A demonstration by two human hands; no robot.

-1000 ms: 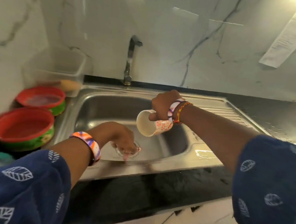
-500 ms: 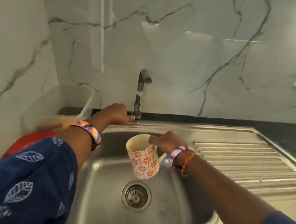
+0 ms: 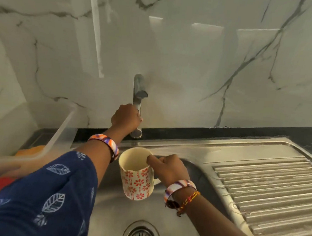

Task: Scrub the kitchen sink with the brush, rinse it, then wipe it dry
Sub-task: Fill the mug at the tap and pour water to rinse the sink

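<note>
Stainless steel sink (image 3: 195, 149): over its basin a floral mug (image 3: 137, 178) was held upright by the right hand (image 3: 168, 168), clamped on the handle, at six o'clock of the tap (image 3: 138, 98), presumably for filling. The tap's stem was gripped by the left hand (image 3: 126, 118). No brush was visible; no water could be made out.

**Leaf-print sleeves and bangles at both wrists**

Here's the left sleeve (image 3: 43, 189), navy blue, scattered with white outlined leaves, ending short of the wrist. On the left wrist, a broad bangle (image 3: 106, 144) streaked orange, purple and white. Over on the right wrist, a similar bangle (image 3: 179, 187), paler, white with purple and orange, and beside it a thin red-and-yellow braided thread (image 3: 190, 199).
</note>
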